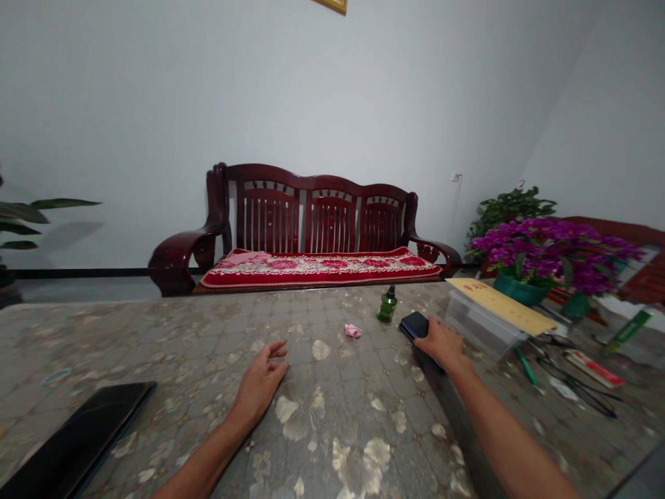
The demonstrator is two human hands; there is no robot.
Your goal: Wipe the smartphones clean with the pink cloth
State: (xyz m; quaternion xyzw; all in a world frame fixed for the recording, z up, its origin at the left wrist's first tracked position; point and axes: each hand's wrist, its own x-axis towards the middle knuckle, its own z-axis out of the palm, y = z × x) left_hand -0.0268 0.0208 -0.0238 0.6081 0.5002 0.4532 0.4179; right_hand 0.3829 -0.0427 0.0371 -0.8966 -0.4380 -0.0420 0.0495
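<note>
My left hand (pixel 260 380) rests on the patterned tablecloth (pixel 322 416), fingers apart and slightly curled, holding nothing. On the right, my right hand (pixel 442 343) has its fingers and thumb around a dark, flat, phone-like object (pixel 414 324) lying on the table. Just left of that object stands a small green bottle (pixel 387 305) with a black cap. A crumpled pink piece (pixel 352 331) lies between my hands, nearer the bottle.
A black tablet-like slab (pixel 83 440) lies front left. At right are a clear plastic box (pixel 481 326) with a yellow envelope (pixel 501 305) on top, purple flowers (pixel 551 249), black-framed glasses (pixel 582 391) and a green pen (pixel 526 366). Beyond the table stands a wooden bench (pixel 330 187).
</note>
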